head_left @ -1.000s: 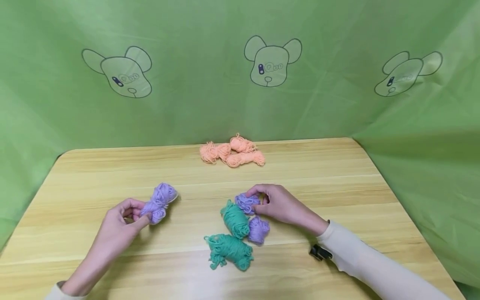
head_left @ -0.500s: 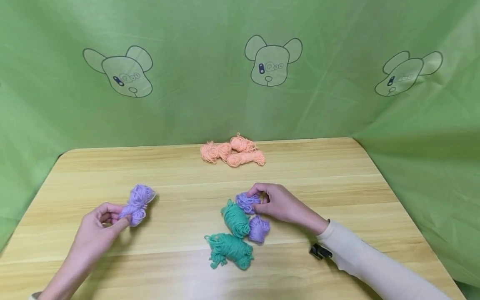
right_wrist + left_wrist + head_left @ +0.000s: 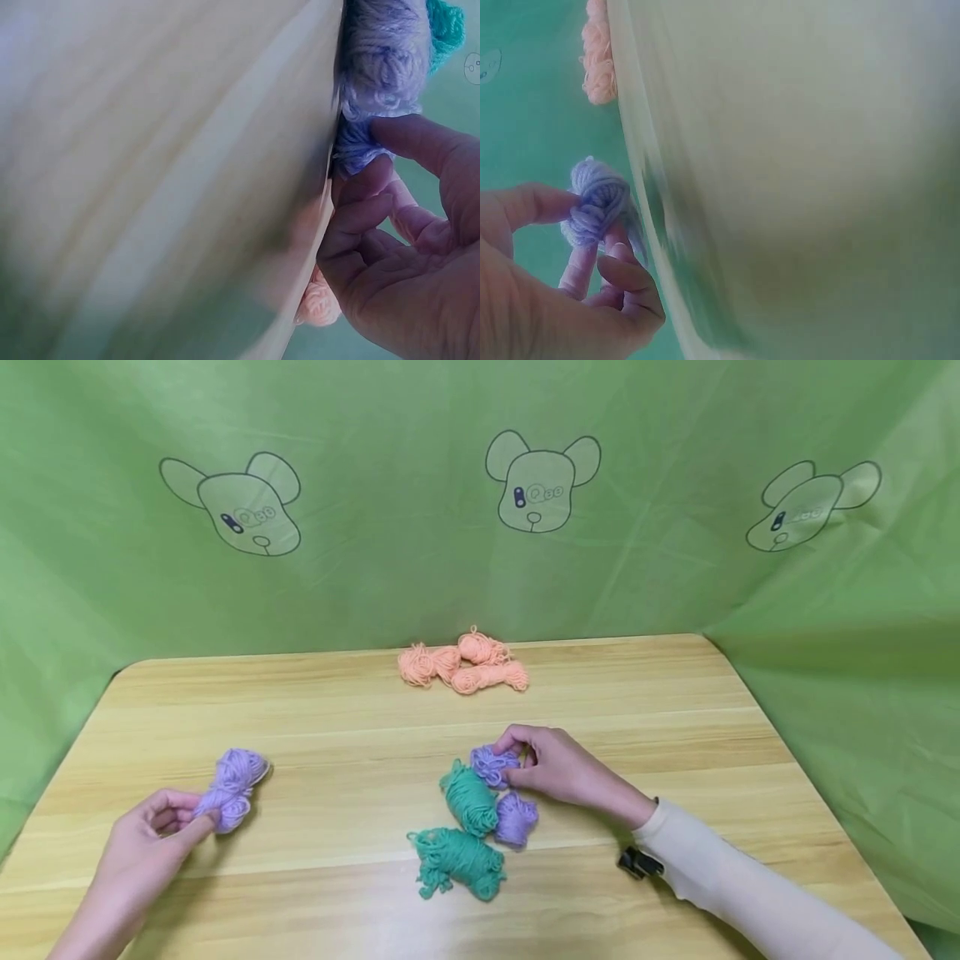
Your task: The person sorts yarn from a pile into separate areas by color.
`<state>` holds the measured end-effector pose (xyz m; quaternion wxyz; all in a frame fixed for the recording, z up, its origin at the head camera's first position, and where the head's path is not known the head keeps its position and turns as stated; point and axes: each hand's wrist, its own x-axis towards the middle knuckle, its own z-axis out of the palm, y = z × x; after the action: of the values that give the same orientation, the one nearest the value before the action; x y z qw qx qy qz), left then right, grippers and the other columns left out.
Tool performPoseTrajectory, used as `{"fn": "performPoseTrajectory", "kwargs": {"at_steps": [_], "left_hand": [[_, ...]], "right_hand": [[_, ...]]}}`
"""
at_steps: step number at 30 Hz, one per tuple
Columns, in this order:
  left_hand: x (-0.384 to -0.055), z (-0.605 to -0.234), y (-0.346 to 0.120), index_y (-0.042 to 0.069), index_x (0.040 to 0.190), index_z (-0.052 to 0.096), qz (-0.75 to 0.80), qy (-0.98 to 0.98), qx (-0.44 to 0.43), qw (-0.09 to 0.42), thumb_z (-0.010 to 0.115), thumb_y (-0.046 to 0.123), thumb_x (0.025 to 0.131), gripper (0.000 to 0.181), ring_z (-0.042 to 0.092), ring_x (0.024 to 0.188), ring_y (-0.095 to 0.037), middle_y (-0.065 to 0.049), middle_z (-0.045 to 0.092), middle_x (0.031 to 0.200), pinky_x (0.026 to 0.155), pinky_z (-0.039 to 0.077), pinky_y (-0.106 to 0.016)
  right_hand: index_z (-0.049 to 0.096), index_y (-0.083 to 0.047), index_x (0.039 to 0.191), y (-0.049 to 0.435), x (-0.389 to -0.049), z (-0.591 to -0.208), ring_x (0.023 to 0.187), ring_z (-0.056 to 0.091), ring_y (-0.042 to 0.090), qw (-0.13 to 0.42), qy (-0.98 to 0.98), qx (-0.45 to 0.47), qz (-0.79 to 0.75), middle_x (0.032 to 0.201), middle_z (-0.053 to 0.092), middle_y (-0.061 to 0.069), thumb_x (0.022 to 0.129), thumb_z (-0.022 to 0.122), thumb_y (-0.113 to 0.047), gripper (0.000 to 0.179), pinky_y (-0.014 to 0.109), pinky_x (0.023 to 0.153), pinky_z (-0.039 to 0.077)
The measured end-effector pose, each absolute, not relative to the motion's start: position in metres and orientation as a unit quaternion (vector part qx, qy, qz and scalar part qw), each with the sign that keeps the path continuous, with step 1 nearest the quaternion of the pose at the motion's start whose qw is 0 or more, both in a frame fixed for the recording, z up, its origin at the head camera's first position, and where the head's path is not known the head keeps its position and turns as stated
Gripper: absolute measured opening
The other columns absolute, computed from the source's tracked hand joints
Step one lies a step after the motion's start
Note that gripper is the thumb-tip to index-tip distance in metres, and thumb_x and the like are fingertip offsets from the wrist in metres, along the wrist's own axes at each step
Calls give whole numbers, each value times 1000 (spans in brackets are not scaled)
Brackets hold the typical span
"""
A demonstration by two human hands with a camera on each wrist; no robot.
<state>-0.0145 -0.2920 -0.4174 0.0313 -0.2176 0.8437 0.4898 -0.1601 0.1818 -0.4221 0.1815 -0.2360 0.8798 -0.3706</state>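
My left hand (image 3: 142, 847) pinches one end of a purple yarn skein (image 3: 238, 777) between thumb and fingers, over the left part of the table. The left wrist view shows the same purple skein (image 3: 596, 202) at the fingertips. With thumb and fingers, my right hand (image 3: 558, 768) grips another purple skein (image 3: 491, 766) right of centre. Against that one lies a green skein (image 3: 469, 800), and a third purple skein (image 3: 516, 820) sits just below. A second green skein (image 3: 459, 862) lies nearest the front. In the right wrist view, a purple skein (image 3: 386, 56) partly covers the gripped one.
Several peach skeins (image 3: 465, 667) lie together at the table's back edge. A green curtain (image 3: 390, 552) with mouse-like drawings hangs behind and beside the wooden table (image 3: 337, 710). A black clip (image 3: 640, 863) is at the right sleeve (image 3: 720, 860).
My left hand has carried its purple skein leftward across the table and, lately, a little toward the front. The right hand and the skeins near it have stayed put.
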Motion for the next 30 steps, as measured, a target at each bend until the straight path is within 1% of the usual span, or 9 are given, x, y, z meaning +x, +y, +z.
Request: {"fn": "performPoseTrajectory", "kwargs": {"at_steps": [5,10,16,18,20,25,28,30], "left_hand": [[-7,-422,-305,7,110,67,502,833,-228,34,73,9,105,8,59,85,-1,14,64,94,72,54,-20],[0,-428,-315,6,106,66,502,833,-230,34,74,11,104,10,59,85,-1,15,64,94,72,53,-20],[3,-432,-321,7,107,65,494,837,-231,44,73,13,106,11,58,86,0,14,62,96,72,52,-20],[4,-433,-324,4,110,64,480,845,-232,51,73,14,106,14,57,86,0,11,62,98,72,53,-21],[3,-434,-326,0,113,62,467,852,-229,66,74,18,106,22,57,86,-2,6,63,101,72,53,-22],[0,-431,-333,-7,125,57,421,878,-195,117,73,30,107,44,57,93,-6,-9,67,112,74,52,-22],[0,-429,-334,-9,130,52,394,892,-173,136,72,36,107,54,59,98,-12,-17,67,118,74,50,-22],[0,-427,-333,-11,134,48,383,899,-163,137,73,38,107,62,59,100,-17,-20,65,120,74,50,-24]], "right_hand": [[75,-13,111,180,-163,-423,76,57,17,182,877,-240,-375,86,63,0,90,84,-3,25,29,67,51],[76,-12,110,180,-164,-423,78,57,18,187,874,-242,-378,88,65,-1,89,84,-3,25,29,69,51],[76,-11,107,182,-167,-424,80,59,18,189,871,-238,-386,89,67,-2,88,83,-2,22,29,71,52],[76,-10,107,181,-167,-424,81,60,18,190,869,-237,-391,90,68,-1,88,83,-2,22,29,72,52],[76,-10,106,181,-167,-424,82,60,18,191,869,-231,-394,91,68,-1,88,83,-2,21,30,73,53],[76,-10,107,182,-166,-423,83,61,20,197,871,-208,-399,91,69,0,88,83,-2,22,30,74,53],[75,-9,108,182,-165,-422,84,62,21,204,868,-193,-410,92,69,2,87,83,-3,22,31,75,54],[76,-8,108,181,-164,-422,83,61,21,207,865,-179,-420,92,69,2,87,83,-4,22,30,75,53]]}}
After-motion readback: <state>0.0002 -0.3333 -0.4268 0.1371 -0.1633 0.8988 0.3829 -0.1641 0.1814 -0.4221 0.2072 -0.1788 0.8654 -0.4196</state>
